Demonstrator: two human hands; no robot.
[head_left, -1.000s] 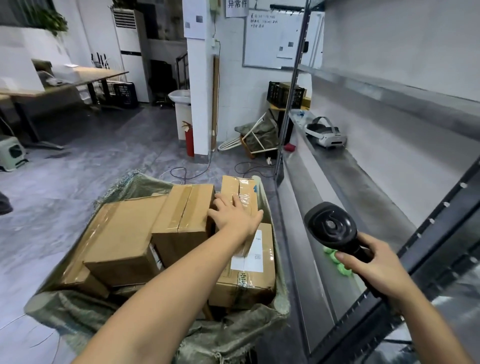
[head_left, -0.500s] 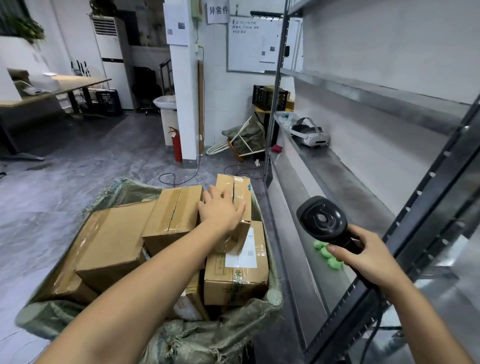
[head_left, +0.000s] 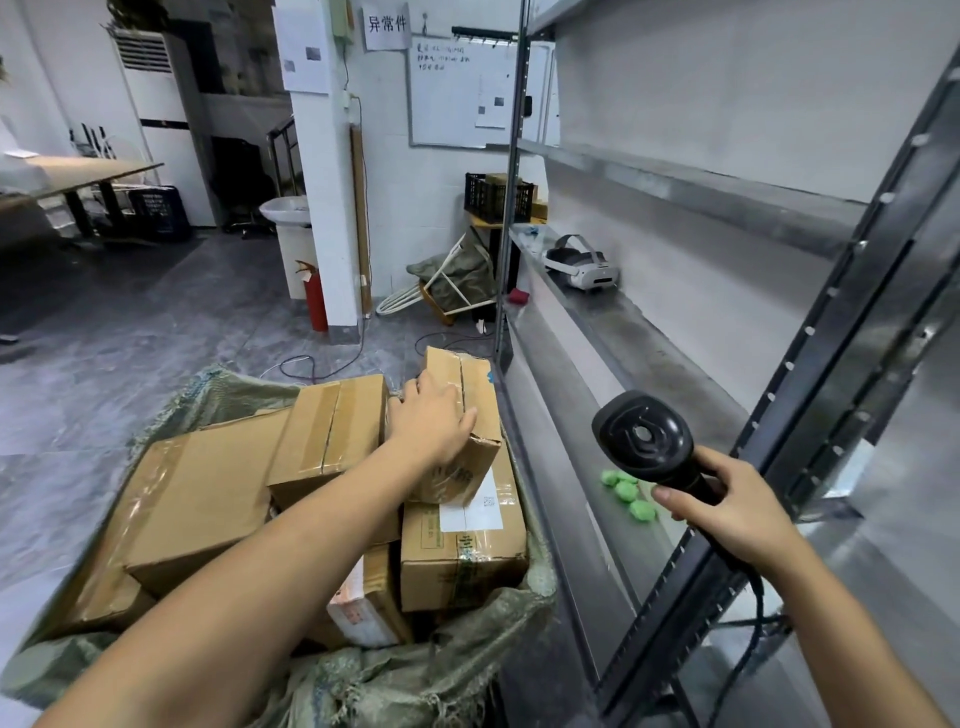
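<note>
A large green woven sack (head_left: 218, 395) stands open on the floor, full of several taped cardboard boxes. My left hand (head_left: 431, 421) reaches into it and grips a small cardboard box (head_left: 467, 384) at the sack's far right, fingers curled over its top. That box is tilted, its near end raised over a labelled box (head_left: 467, 545) below. My right hand (head_left: 727, 509) holds a black barcode scanner (head_left: 644, 436) by its handle, head pointing up, in front of the metal shelf (head_left: 649, 332). The scanner's cable hangs down past my wrist.
The grey metal shelving runs along my right, with a dark upright post (head_left: 810, 384) close to my right hand. A white headset (head_left: 582, 265) and some green lumps (head_left: 628, 493) lie on the shelf. Beyond are a white pillar, a red fire extinguisher (head_left: 314, 301) and floor cables.
My left hand has closed on the small box and tipped its near end up off the pile. The view has shifted left and nearer. The scanner hand stays about where it was.
</note>
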